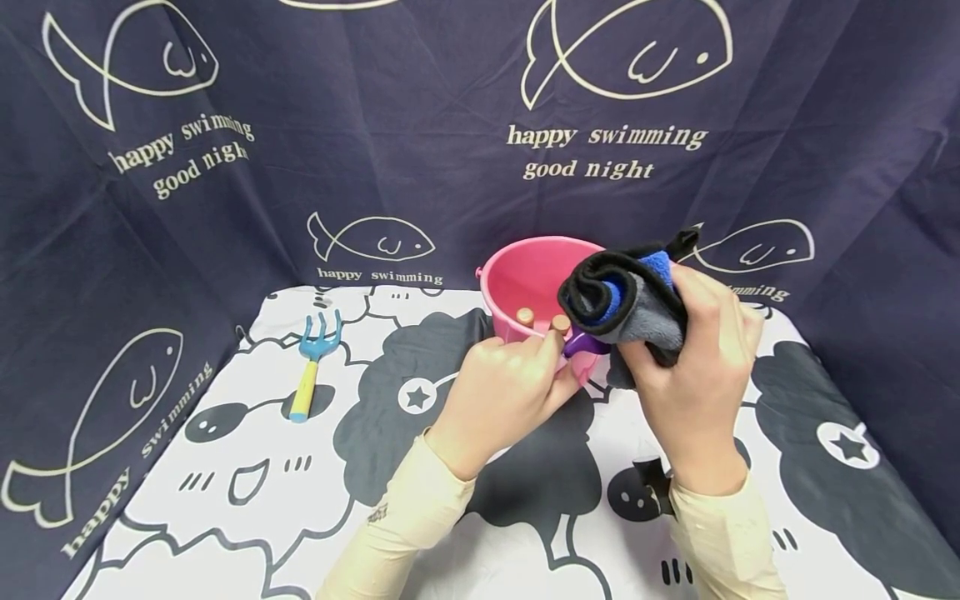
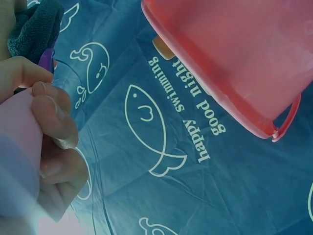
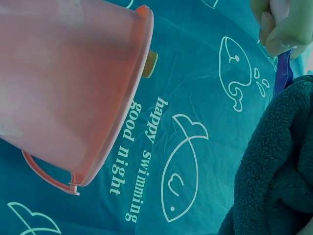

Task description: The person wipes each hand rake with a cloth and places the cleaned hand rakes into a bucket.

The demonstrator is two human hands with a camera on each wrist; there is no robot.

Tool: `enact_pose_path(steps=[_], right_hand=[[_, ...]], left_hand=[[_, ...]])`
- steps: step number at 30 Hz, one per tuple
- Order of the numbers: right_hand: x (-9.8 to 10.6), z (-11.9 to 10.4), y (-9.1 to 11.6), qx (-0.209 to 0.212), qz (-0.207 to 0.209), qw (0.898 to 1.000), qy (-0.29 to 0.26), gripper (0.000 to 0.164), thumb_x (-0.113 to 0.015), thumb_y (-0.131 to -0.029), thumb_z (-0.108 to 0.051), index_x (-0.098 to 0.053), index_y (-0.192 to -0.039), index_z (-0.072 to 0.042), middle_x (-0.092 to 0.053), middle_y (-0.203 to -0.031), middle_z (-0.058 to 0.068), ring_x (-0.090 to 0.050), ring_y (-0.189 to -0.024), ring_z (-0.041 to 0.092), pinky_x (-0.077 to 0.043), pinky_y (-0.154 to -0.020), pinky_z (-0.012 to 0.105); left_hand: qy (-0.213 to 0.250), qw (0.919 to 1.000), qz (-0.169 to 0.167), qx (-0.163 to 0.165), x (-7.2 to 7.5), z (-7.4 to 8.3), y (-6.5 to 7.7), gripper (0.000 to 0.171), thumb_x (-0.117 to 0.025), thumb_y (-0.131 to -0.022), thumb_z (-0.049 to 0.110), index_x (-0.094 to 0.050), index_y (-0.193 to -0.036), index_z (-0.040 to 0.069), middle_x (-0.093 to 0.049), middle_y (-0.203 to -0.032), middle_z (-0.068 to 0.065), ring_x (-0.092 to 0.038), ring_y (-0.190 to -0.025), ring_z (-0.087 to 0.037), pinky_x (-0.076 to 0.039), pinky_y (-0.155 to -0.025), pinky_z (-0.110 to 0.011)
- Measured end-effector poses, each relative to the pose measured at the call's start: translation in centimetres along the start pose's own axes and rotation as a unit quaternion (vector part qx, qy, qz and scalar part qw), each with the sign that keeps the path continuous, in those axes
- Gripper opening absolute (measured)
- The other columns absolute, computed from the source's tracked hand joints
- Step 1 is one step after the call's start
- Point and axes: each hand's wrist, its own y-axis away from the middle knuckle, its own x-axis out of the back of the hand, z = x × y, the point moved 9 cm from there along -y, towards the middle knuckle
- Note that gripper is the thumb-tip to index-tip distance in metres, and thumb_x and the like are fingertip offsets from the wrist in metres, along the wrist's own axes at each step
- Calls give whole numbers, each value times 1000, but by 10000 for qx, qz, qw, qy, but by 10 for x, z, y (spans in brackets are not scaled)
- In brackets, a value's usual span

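Observation:
My left hand point(image 1: 498, 392) grips the pale pink handle point(image 2: 19, 132) of a tool, whose purple part point(image 3: 283, 73) runs into the cloth. In my right hand point(image 1: 705, 358) is a bunched cloth point(image 1: 648, 312), blue and grey with black edging, folded around the tool's far end, which is hidden. Both hands are held up in front of a pink bucket point(image 1: 536, 267), overlapping its near rim and right side in the head view. Inside the bucket, two round wooden ends point(image 1: 525, 317) show.
A toy rake point(image 1: 305, 387) with blue tines and a yellow handle lies on the left of the sheep-print cloth point(image 1: 247, 508) covering the table. Dark blue fabric point(image 1: 420, 150) printed with fish hangs behind and along both sides. The bucket's pink handle point(image 2: 291, 115) hangs at its side.

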Motion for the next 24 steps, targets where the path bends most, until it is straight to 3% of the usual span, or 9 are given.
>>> enact_pose_path(steps=[13,24], right_hand=[[3,3,1,187,158,9996,107,41,-75,-75,-20,-64,-109,-2,-69,-98,28,-59,-92,42,-33,-83,58],[9,2,2,395,599,9974,51,39,-77,-74,-21,-65,-106,-2,-70,-96,27,-59,-88,42,-32,-81,60]], left_hand=[[111,9999,123,11,2,1,-2,24,-54,-91,33,-64,-86,12,-56,-48,8,-43,-41,-8,-38,-38,-24],[197,9998,87,37,3,2,-1,27,-55,-90,32,-67,-94,9,-55,-48,9,-36,-40,-9,-40,-38,-23]])
